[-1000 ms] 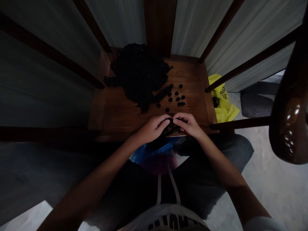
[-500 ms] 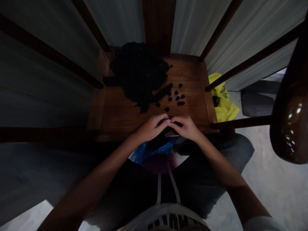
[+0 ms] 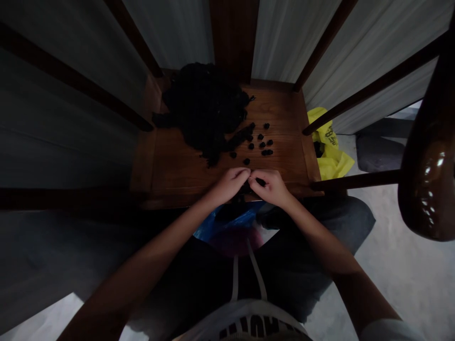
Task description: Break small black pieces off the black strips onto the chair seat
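My left hand [image 3: 232, 185] and my right hand [image 3: 269, 185] meet at the front edge of a wooden chair seat [image 3: 177, 182]. Both are closed, thumbs and forefingers pinched and nearly touching. Something dark shows under and between the fingers, but it is too dim to name. Just beyond them lie several small black knotted pieces [image 3: 262, 145], scattered on the right half of the seat. A large heap of black cloth-like material [image 3: 208, 104] covers the back left, and a strip of it reaches toward the small pieces.
Dark wooden bars [image 3: 355, 105] and a glossy armrest [image 3: 426, 180] surround the seat. A yellow bag [image 3: 330, 151] stands beyond its right side. Blue plastic [image 3: 213, 222] hangs below the front edge, between the knees. Pale curtains [image 3: 284, 42] are behind.
My left hand has turned slightly, its fingers more curled. Both hands have shifted a little at the fingertips, still pinching. The heap and the small pieces have not moved.
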`<state>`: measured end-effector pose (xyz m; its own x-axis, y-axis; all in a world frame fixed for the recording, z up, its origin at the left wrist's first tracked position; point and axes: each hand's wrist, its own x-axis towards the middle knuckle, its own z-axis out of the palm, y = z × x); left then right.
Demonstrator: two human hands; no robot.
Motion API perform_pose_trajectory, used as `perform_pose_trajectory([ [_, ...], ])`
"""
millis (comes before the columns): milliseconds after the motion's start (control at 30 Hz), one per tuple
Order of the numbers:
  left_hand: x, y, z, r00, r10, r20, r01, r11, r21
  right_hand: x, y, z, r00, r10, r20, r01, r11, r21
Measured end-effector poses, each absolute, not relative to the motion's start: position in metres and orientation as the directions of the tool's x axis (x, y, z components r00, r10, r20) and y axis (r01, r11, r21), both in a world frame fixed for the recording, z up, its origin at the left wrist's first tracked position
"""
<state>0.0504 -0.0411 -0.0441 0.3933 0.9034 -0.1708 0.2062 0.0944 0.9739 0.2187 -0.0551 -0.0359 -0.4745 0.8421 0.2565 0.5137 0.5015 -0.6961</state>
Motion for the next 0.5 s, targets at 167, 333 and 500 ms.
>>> perform_pose_trajectory([
  [167,0.059,-0.035,-0.053,0.306,0.935,-0.18,0.225,0.113,0.968,0.216,-0.055,-0.042,-0.537,0.76,0.367,0.69,0.646,-0.328],
  [333,0.056,-0.035,-0.05,0.353,0.908,-0.224,0.17,0.173,0.97,0.206,-0.055,-0.04,-0.422,0.837,0.348,0.59,0.545,-0.596],
  [500,0.048,-0.035,-0.043,0.403,0.839,-0.365,0.0,0.399,0.917,0.202,-0.052,-0.044,-0.256,0.965,0.051,0.23,0.112,-0.967],
])
